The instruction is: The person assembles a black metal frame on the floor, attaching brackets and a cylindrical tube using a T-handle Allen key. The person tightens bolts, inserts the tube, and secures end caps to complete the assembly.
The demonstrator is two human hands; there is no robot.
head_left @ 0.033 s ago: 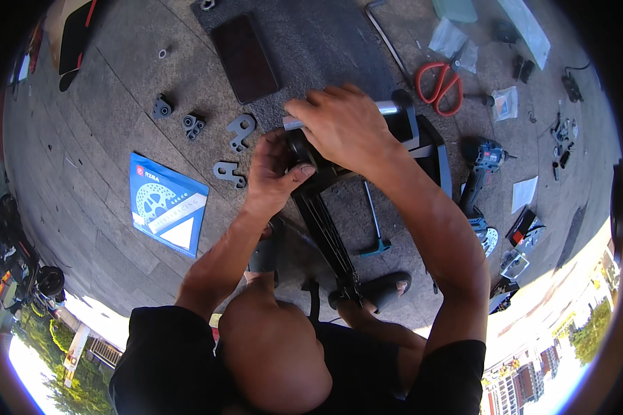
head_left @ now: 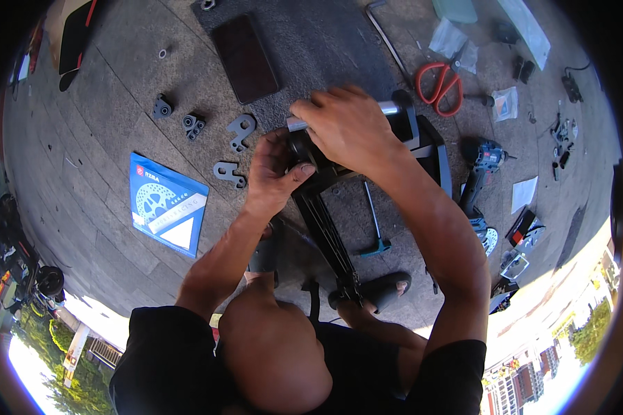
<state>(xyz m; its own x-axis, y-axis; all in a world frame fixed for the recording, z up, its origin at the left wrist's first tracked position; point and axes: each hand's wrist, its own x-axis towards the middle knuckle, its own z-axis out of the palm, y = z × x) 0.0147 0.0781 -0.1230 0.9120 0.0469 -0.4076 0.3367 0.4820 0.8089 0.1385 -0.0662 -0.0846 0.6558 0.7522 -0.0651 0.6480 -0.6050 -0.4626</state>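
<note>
A black metal assembly stands between my legs, with a long ribbed black bar (head_left: 323,232) running down toward my feet. Across its top lies a shiny silver tube (head_left: 296,124), its left end poking out past my fingers. My right hand (head_left: 353,131) is closed over this tube from above, fingers curled round it. At the left end, my left hand (head_left: 271,176) is wrapped round a black round part (head_left: 299,144) just under the tube, thumb in front; its fingertips are partly hidden. Black angled arms (head_left: 432,155) of the assembly reach out to the right.
On the paving lie grey metal brackets (head_left: 241,131), small dark clamps (head_left: 162,106), a blue packet (head_left: 166,204) and a phone (head_left: 245,59) on a dark mat. To the right are red-handled scissors (head_left: 439,88), a cordless drill (head_left: 481,166), a T-handle wrench (head_left: 376,245) and a long hex key (head_left: 389,43).
My right hand has shifted very slightly to the right, the tube's left end with it. My left hand keeps its place.
</note>
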